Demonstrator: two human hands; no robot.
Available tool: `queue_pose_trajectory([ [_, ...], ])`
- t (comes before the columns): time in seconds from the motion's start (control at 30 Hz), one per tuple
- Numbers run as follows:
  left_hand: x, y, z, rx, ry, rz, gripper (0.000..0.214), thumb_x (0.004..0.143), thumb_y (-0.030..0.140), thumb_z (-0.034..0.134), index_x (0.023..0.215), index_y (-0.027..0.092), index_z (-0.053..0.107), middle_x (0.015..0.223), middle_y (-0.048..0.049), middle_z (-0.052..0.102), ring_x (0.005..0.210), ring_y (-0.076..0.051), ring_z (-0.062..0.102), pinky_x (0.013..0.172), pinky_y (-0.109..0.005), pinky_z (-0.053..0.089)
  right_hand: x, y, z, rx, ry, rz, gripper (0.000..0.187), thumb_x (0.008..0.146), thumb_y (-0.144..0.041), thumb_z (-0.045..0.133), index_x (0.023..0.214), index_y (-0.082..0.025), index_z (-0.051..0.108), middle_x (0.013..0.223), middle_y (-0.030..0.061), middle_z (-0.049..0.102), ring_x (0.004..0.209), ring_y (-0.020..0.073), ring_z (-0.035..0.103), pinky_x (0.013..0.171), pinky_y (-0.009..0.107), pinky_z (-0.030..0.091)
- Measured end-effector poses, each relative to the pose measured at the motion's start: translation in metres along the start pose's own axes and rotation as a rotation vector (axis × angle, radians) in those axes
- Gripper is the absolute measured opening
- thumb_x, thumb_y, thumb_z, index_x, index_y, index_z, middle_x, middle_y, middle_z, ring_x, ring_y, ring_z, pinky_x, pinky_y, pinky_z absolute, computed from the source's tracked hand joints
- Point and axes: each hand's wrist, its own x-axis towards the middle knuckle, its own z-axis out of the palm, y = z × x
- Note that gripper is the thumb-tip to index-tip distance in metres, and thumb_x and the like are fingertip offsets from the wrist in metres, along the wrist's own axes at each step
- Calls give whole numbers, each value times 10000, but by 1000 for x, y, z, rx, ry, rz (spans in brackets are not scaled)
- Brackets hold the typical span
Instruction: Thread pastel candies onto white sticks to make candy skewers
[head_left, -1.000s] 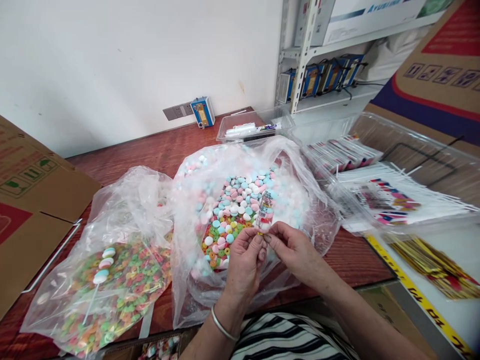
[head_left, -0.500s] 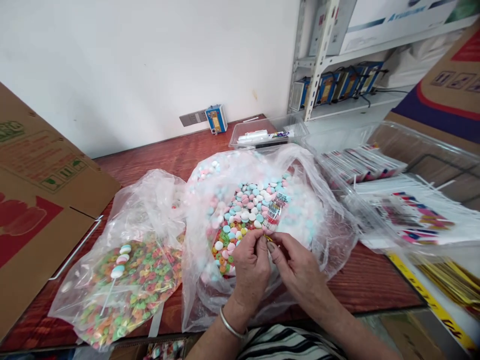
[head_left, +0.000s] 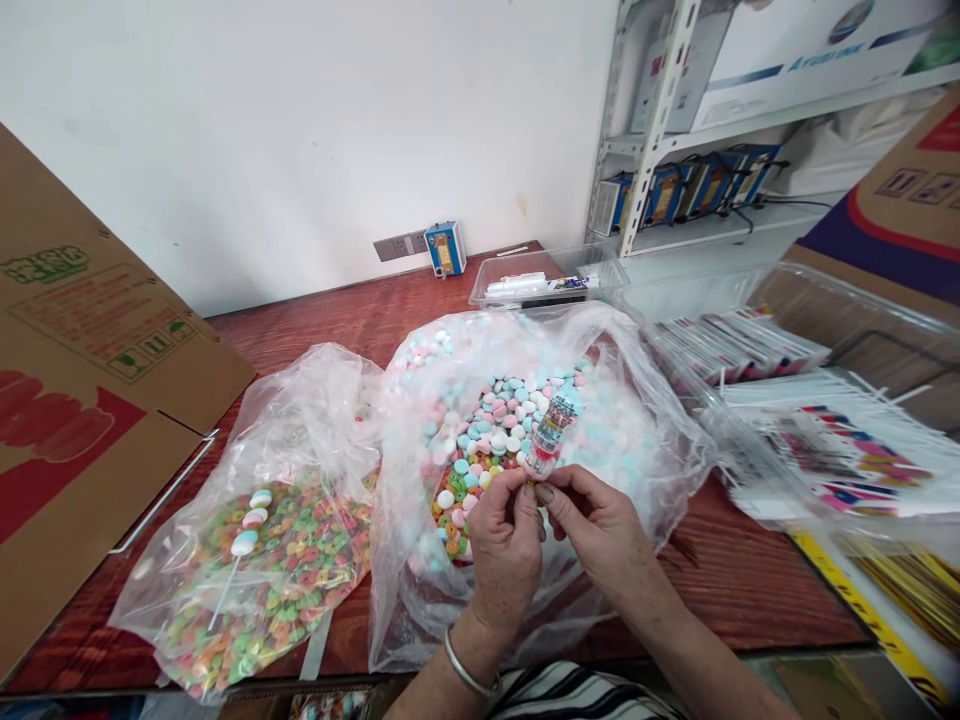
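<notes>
Reddish wooden tabletop [head_left: 337,310] runs back to a white wall, and from the head view your two hands meet just above the near edge. Your left hand [head_left: 504,545] and right hand [head_left: 592,530] are both pinched shut on the lower end of a small printed clear sleeve of stacked candies [head_left: 547,440], which tilts up and away over the big clear plastic bag of pastel round candies [head_left: 510,420]. Keep the pinch close to the sleeve's mouth and the sleeve tilted upward, so the stack does not slide out.

To your left lies a second clear bag of multicoloured ring candies [head_left: 262,570] with a threaded candy stick [head_left: 244,535] on it, against a brown cardboard box [head_left: 82,400]. To your right, clear trays of printed sleeves [head_left: 810,420] crowd in close; free tabletop is mostly behind the bags.
</notes>
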Motion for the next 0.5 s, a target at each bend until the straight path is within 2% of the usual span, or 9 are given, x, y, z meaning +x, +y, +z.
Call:
queue_pose_trajectory([
  [0.13,1,-5,0,-28,-2,-38,185,916,356,563,976,217,670,646,27,578,490,-98,458,488,-229,381,-3,-1,-2,-128,37,-24,200,895,-388,596,814,-208,622,654,-18,577,528,126,499,483,236,416],
  [0.2,5,-6,-3,-33,-26,8,147,905,319,586,944,224,691,741,2,629,617,-124,543,613,-249,453,-4,-4,-5,-126,5,-3,225,890,-416,595,800,-209,600,622,-31,545,506,119,459,463,233,385],
  [0.27,13,-4,-11,-56,-96,96,110,884,270,614,862,228,714,851,-25,664,837,-170,605,820,-299,481,-6,-9,-8,-42,-128,83,261,863,-453,617,787,-207,579,601,-50,506,483,103,402,445,226,346],
  [0.33,20,2,-22,-69,-233,169,139,857,231,641,742,223,718,968,-50,687,1066,-223,586,1004,-374,423,-8,-13,-12,54,-313,192,288,851,-476,622,788,-201,561,600,-61,477,480,90,374,440,216,313],
  [0.4,25,13,-34,-18,-362,239,211,859,201,626,671,220,721,1124,-62,684,1244,-257,503,1110,-437,326,-6,-16,-17,69,-402,236,284,863,-459,608,777,-196,547,605,-64,452,493,84,368,447,210,293],
  [0.43,26,20,-39,34,-398,288,236,872,185,603,679,223,733,1196,-61,667,1297,-262,461,1138,-458,281,-4,-17,-20,38,-375,212,277,871,-442,598,760,-195,540,606,-62,442,501,85,368,453,210,289],
  [0.5,22,34,-47,140,-400,402,271,905,163,540,766,231,762,1212,-69,656,1272,-245,478,1130,-459,282,1,-22,-26,-77,-206,79,245,879,-388,592,734,-199,533,628,-51,451,537,96,394,481,218,313],
])
